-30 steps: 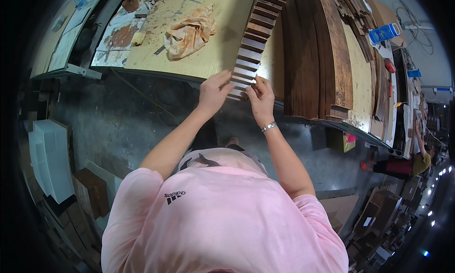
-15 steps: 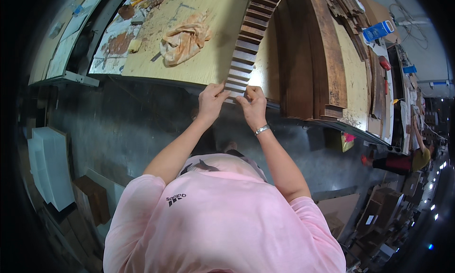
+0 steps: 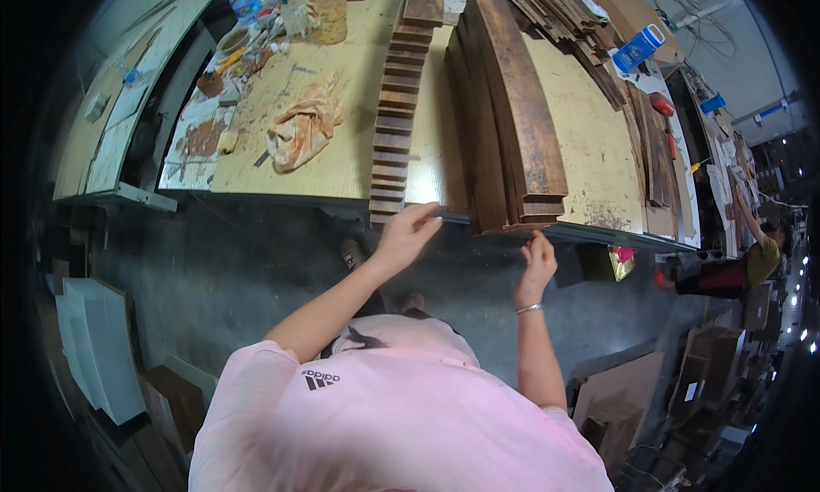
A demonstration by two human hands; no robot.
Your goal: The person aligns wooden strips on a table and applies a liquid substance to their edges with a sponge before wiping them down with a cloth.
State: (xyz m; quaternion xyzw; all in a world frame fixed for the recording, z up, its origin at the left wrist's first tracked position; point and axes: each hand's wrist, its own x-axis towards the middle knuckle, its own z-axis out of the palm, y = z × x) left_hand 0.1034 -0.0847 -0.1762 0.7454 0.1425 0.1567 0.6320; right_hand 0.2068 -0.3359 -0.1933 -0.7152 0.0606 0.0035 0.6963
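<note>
Holding nothing visible in half-open left hand (image 3: 410, 237), beside wood strips (image 3: 398, 97), probably staggered to expose edges. With right hand (image 3: 537, 263) curled near stacked planks (image 3: 518, 90), cannot tell whether gripping.

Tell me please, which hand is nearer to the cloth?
Left. The left hand is below and right of the cloth in the picture, near the slats; the right hand is farther right, near the boards.

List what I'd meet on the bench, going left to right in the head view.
Small yellow block, stained cloth, row of wooden strips, stack of dark boards, blue bottle.
</note>
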